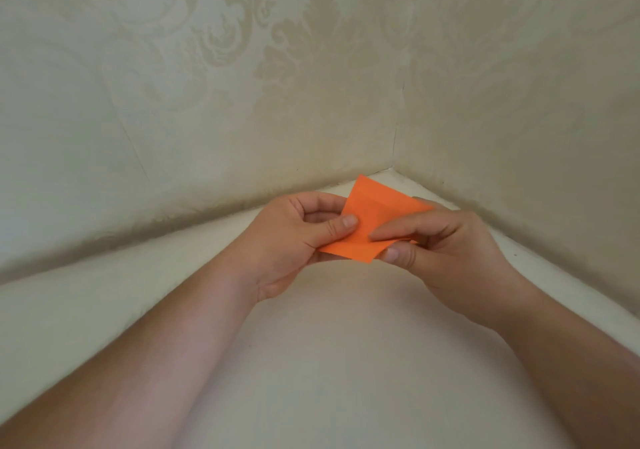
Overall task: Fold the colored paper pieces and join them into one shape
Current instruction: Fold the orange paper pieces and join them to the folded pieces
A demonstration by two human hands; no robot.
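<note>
Orange paper [375, 218]: thin sheet, matt, no sheen; smooth face with faint straight crease lines running across it above the grip. Colour is even on the visible side.

Left hand [294, 240] and right hand [440, 244], pinching the sheet at either side: bare skin, matt, no gloves or cloth.

Surface [329, 344] under the grip: pale cream, matt, smooth-looking, slightly mottled; material cannot be told.

Wall covering [277, 67] beyond the grip: looks like wallpaper, off-white ground with a damask pattern in duller beige, low satin sheen, fine woven-looking texture. A seam or crack line runs down the corner.
</note>
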